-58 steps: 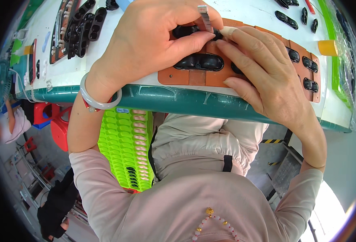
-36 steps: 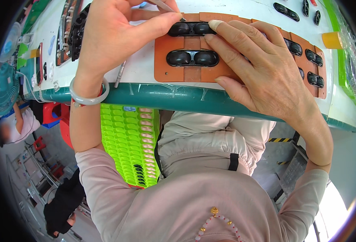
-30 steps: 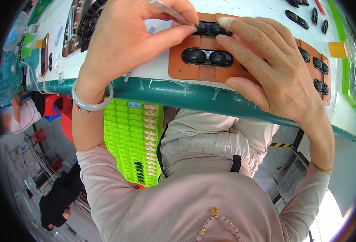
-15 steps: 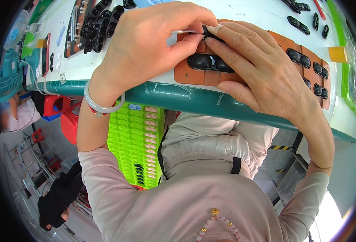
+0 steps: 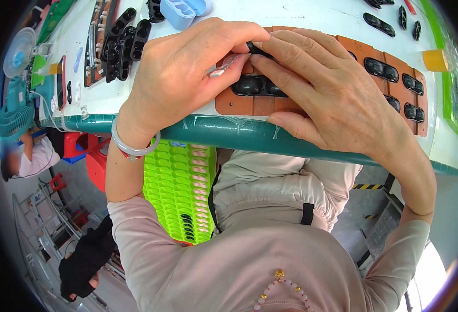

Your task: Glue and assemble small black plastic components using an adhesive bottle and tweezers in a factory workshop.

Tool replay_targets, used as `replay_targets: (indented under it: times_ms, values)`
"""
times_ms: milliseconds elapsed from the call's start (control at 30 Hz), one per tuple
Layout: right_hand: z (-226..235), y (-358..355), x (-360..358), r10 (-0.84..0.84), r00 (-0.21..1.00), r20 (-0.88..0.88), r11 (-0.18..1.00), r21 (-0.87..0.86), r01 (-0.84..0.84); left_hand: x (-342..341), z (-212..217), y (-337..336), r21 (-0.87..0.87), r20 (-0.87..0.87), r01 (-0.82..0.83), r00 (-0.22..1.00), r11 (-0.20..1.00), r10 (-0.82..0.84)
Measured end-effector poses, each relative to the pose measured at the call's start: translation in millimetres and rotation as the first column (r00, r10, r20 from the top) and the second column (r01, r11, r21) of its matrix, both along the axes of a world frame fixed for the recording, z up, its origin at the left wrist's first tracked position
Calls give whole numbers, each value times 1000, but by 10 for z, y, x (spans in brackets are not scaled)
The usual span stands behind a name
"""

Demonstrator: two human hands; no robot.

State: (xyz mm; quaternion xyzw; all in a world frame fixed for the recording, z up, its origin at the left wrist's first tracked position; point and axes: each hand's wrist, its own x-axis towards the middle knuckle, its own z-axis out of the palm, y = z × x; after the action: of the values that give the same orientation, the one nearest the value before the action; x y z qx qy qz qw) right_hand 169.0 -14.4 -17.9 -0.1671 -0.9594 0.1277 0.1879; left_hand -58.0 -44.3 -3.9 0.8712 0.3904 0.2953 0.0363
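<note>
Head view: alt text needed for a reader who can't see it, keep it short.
Two bare hands meet over a brown tray of black oval parts at the edge of a white table; the left hand pinches a thin metal tool, the right hand presses the tray. A green slotted tray sits below the table edge.

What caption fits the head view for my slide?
Both hands, left hand and right hand, press small black oval parts on an orange-brown strip at a white table's green edge.
</note>
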Motion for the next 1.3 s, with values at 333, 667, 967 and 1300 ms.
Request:
replay_targets:
  times_ms: [333, 667, 967, 1300]
  values:
    - [89, -1, -65, 3, 996, 93, 999, 39, -7, -50, -15, 6, -61, 36, -2, 999, 998, 5]
    - [134, 0, -82, -1, 986, 168, 995, 94, -15, -447, 276, -109, -725, 430, -112, 697, 679, 574]
    - [420, 259, 568, -105, 974, -199, 958, -282, 46, 19, 392, -464, -731, 522, -60, 592, 679, 614]
    - [123, -342, 2009, -441, 871, -218, 895, -41, 443, 1678, 181, -120, -636, 648, 315, 713, 704, 266]
